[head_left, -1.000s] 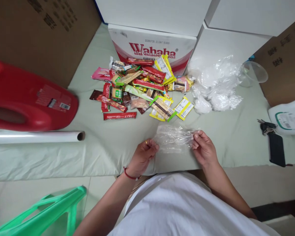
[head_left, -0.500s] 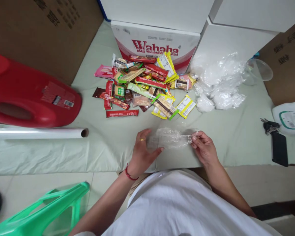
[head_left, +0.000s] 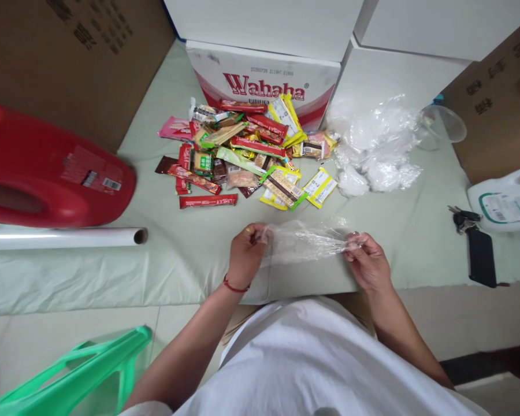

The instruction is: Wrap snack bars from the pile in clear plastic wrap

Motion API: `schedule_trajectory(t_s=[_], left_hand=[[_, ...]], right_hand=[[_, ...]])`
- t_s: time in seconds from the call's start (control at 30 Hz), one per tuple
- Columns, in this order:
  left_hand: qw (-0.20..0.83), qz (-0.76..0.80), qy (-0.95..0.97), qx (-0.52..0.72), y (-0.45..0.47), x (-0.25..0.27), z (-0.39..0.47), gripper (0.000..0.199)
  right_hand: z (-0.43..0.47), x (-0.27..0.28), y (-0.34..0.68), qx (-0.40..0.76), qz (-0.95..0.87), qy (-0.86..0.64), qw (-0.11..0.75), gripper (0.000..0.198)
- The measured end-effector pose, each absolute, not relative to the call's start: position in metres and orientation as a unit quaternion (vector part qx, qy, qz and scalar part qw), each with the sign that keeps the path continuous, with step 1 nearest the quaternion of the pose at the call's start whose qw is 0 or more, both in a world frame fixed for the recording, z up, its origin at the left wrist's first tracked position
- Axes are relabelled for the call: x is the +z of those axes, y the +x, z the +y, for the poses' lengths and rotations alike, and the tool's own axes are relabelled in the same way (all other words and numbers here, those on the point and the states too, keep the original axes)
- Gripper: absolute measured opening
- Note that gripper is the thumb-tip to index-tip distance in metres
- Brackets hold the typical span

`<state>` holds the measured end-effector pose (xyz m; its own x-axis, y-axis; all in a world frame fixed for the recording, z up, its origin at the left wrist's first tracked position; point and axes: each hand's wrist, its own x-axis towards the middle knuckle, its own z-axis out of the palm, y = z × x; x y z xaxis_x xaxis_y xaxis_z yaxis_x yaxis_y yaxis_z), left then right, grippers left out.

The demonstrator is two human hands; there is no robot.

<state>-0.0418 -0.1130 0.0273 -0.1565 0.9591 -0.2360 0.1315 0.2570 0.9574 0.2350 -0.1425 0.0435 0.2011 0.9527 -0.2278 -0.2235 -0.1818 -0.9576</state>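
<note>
A clear plastic bag (head_left: 305, 242) is stretched between both my hands just above the pale green table cover (head_left: 177, 260). My left hand (head_left: 245, 254) pinches its left end; a ring and a red wrist cord show on that arm. My right hand (head_left: 367, 263) pinches the right end. Beyond the bag lies a heap of wrapped snacks (head_left: 247, 153) in red, yellow, green and pink wrappers.
A pile of clear bags (head_left: 379, 144) and a clear cup (head_left: 442, 124) lie at the right, with keys (head_left: 474, 245) and a white jug (head_left: 505, 199). A red jug (head_left: 47, 173) and film roll (head_left: 65, 238) are left; a Wahaha carton (head_left: 264, 78) stands behind. A green stool (head_left: 73, 375) stands below.
My left hand opened over the bag, then closed on its left end. The bag is now pulled longer and thinner between the hands.
</note>
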Motion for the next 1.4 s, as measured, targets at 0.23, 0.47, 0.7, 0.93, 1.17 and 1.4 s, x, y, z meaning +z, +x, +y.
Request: schedule_trajectory(t_s=[0.23, 0.47, 0.7, 0.93, 1.17, 1.4], left_hand=[[0.51, 0.624, 0.403, 0.434, -0.035, 0.031, -0.123, 0.029], [0.491, 0.638, 0.411, 0.427, -0.031, 0.029, -0.125, 0.026], [0.509, 0.6, 0.463, 0.407, -0.041, 0.034, -0.124, 0.029], [0.516, 0.53, 0.576, 0.347, -0.057, 0.039, -0.112, 0.035], [0.459, 0.548, 0.582, 0.388, -0.071, 0.034, -0.09, 0.039], [0.146, 0.644, 0.589, 0.466, -0.093, 0.037, -0.059, 0.054]], right_hand=[[-0.147, 0.034, 0.248, 0.364, -0.349, -0.672, 0.542, 0.038], [-0.149, 0.062, 0.224, 0.117, -0.711, -0.556, 0.414, 0.063], [-0.112, 0.046, 0.201, 0.056, -0.758, -0.551, 0.345, 0.076], [-0.082, 0.04, 0.215, 0.272, -0.703, -0.553, 0.355, 0.057], [-0.103, 0.072, 0.238, 0.282, -0.726, -0.467, 0.418, 0.007], [-0.168, 0.076, 0.235, 0.228, -0.81, -0.409, 0.354, 0.025]])
